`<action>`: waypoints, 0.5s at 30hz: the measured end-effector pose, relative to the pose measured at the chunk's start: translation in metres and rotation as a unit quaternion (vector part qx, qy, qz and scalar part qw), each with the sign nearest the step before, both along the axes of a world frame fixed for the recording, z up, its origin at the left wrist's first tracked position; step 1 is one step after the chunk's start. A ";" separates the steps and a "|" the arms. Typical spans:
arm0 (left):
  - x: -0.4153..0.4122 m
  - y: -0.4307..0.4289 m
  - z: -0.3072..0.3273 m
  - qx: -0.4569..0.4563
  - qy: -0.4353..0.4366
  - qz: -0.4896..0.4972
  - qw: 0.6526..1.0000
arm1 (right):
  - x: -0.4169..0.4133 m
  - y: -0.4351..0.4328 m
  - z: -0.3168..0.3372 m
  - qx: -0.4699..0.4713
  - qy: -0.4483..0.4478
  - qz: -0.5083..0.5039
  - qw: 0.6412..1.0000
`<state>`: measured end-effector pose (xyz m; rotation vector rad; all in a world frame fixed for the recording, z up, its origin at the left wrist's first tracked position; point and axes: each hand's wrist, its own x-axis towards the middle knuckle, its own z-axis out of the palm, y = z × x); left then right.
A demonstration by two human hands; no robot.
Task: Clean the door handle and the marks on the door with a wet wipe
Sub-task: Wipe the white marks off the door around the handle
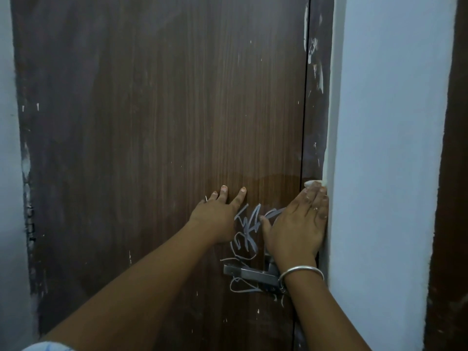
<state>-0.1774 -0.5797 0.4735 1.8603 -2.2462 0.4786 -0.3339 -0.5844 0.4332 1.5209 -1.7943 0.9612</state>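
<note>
pale blue wall point(385, 148): right side, painted | dark brown strip point(449, 198): far right edge, upright

No readable text or labels, grey scribbled marks point(247, 229) on door point(152, 122) illegible

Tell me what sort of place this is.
Probably indoors in a home or a similar building, at a room doorway: a brown wood-grain door, a metal lever handle below grey scribbled marks, and pale painted walls on both sides.
</note>
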 end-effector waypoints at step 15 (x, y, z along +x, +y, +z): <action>0.000 -0.004 -0.006 0.000 0.018 0.003 1.000 | -0.007 0.007 -0.010 0.027 0.011 0.042 0.999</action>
